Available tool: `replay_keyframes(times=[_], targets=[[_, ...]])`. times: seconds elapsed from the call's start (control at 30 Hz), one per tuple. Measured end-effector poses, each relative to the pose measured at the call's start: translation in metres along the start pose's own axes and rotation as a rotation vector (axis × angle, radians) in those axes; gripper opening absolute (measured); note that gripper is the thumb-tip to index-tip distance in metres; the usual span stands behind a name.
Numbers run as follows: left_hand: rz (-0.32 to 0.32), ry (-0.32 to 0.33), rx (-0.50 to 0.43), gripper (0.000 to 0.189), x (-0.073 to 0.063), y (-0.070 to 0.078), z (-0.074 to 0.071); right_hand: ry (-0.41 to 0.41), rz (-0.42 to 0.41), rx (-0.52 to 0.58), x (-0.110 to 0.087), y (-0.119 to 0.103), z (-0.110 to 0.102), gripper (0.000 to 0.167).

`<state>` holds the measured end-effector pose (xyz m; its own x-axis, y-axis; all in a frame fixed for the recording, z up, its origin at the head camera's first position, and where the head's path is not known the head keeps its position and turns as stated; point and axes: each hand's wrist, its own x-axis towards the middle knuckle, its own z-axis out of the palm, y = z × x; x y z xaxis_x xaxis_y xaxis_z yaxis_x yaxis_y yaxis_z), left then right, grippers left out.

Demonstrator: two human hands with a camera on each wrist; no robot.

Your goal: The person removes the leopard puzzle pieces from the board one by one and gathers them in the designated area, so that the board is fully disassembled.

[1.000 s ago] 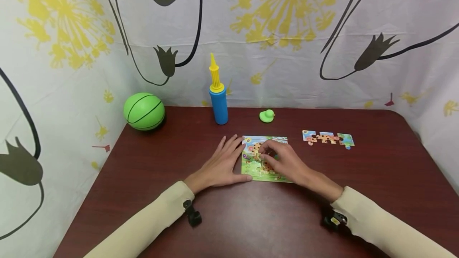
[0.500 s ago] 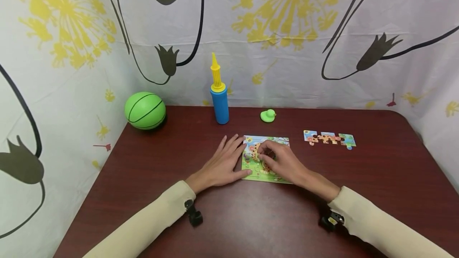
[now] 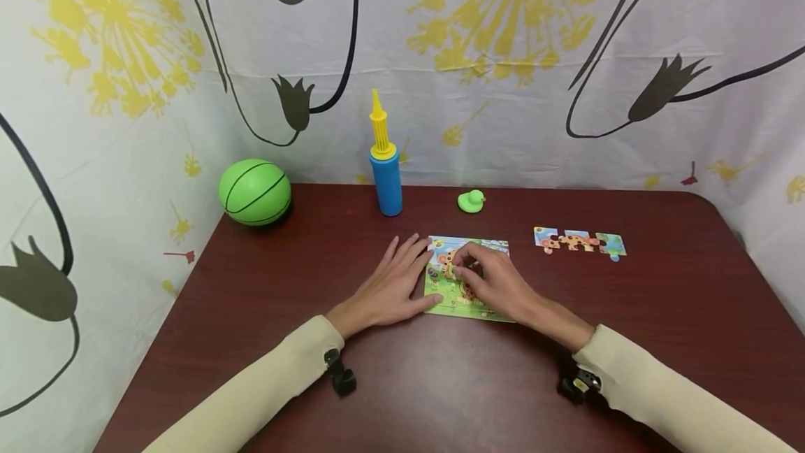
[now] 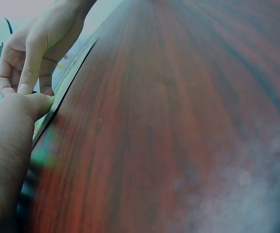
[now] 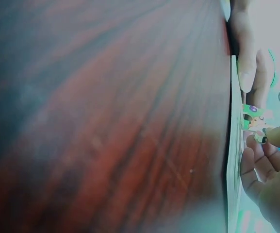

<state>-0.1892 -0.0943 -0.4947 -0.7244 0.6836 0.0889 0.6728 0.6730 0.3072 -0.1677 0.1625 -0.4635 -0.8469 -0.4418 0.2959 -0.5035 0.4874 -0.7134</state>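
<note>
A flat jigsaw puzzle (image 3: 468,310) with a spotted cartoon animal on a green and blue scene lies at mid-table in the head view. My left hand (image 3: 395,291) spreads over its left side, fingertips at the upper left edge and thumb on the lower left corner. Over the puzzle, my right hand (image 3: 502,286) pinches a jigsaw piece (image 5: 254,119) between thumb and fingers. The right wrist view shows this piece tilted up from the board, its green and animal print facing out. The right hand covers the puzzle's right part in the head view.
Several loose jigsaw pieces (image 3: 577,240) lie in a row at the back right. Along the back stand a green toy ball (image 3: 254,192), a blue and yellow hand pump (image 3: 386,180) and a green rubber duck (image 3: 471,201). A patterned cloth hangs behind the table.
My right hand has shifted very slightly over the puzzle, with the piece still pinched. The left hand stays in place on the puzzle's left side.
</note>
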Motion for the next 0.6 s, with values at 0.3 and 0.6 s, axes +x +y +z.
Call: replay_keyframes(times=[0.3, 0.6], targets=[[-0.002, -0.001, -0.009, 0.09, 0.0013, 0.001, -0.0016, -0.013, 0.014, -0.007, -0.0004, -0.0018, -0.0021, 0.01], [-0.012, -0.005, -0.006, 0.092, 0.0016, 0.0007, -0.001, -0.007, 0.034, 0.014, 0.0009, 0.0013, -0.0014, 0.008]])
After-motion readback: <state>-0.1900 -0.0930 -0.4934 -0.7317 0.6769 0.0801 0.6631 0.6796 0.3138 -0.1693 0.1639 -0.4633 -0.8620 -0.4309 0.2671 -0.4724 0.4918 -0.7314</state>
